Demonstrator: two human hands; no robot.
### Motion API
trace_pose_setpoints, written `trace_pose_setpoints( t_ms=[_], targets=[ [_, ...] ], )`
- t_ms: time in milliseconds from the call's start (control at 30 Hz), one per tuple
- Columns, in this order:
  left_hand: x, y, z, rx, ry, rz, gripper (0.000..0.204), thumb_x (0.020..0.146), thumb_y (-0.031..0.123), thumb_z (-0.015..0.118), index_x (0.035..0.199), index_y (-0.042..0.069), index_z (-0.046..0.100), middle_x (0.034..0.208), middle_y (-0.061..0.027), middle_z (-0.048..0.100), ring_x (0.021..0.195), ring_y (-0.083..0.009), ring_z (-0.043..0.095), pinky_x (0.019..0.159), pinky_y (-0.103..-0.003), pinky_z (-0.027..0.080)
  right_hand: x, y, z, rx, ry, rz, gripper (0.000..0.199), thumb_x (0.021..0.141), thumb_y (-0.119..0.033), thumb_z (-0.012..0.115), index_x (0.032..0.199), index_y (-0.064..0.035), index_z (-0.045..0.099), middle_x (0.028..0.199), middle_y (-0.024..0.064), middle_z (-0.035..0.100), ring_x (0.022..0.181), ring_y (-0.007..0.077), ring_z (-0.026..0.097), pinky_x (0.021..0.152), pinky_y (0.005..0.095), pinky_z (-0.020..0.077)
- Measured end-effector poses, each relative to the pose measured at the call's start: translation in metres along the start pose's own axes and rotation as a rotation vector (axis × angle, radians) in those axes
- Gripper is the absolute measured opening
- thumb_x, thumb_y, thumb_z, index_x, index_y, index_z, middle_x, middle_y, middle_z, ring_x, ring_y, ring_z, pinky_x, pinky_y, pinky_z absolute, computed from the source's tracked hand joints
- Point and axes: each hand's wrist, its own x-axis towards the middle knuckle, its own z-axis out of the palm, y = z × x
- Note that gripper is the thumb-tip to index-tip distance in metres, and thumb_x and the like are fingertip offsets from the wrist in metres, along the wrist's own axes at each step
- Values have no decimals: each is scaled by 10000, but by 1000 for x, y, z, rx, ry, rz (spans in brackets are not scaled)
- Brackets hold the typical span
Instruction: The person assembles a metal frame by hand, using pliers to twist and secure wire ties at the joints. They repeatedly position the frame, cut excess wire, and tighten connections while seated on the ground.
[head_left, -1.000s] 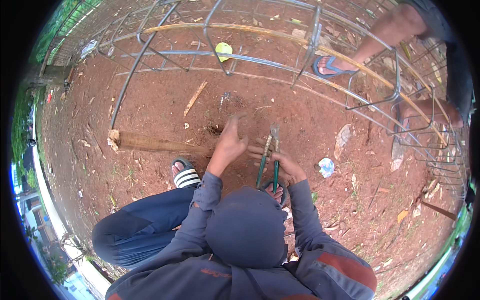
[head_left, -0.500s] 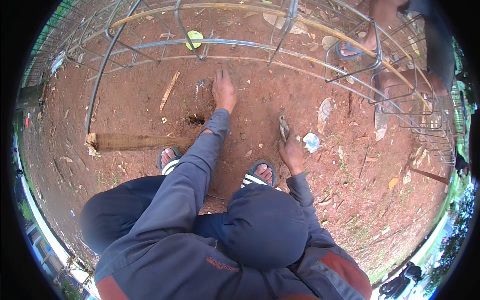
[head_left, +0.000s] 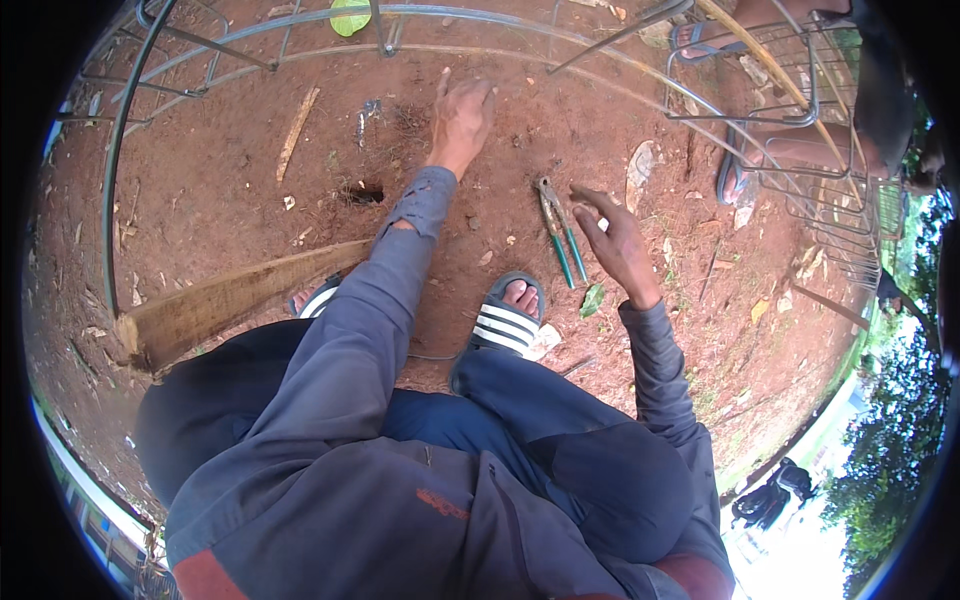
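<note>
1. Currently, green-handled pliers point(head_left: 560, 232) lie on the red soil, just ahead of the striped sandal point(head_left: 505, 322).
2. Right hand point(head_left: 618, 243) hovers beside the pliers, grip open, empty.
3. Left hand point(head_left: 462, 115) rests on soil beyond the pliers, fingers spread, holding nothing.

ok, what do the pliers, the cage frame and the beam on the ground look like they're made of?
Pliers: dull, dirty metal jaws and what look like green plastic-sleeved handles. They lie on the dirt beside the right hand.
Cage frame: thin round grey bars, probably bare steel, with a matte finish.
Beam: rough-sawn wood, pale brown, with visible grain and soiled edges.
</note>
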Motion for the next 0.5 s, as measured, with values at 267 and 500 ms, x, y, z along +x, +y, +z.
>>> trace_pose_setpoints(
  t_ms=[267, 500],
  targets=[
    [-15, 141, -47, -1026, -687, -723, 304, 1051, 201, 579, 1171, -56, 688, 639, 36, 486, 489, -89, 509, 473, -272, 413, 27, -25, 15, 538, 418, 135, 400, 1060, -259, 619, 1375, -15, 654, 1283, 131, 708, 1138, 190, 663, 956, 325, 525],
    [-17, 146, -50, -904, -1019, -671, 277, 1062, 211, 545, 1171, -1, 685, 639, 46, 479, 472, -56, 408, 405, -260, 295, 21, -22, 8, 831, 539, 132, 323, 1009, -169, 696, 1267, 24, 700, 1140, 112, 749, 1025, 164, 686, 872, 292, 523]
  ],
)
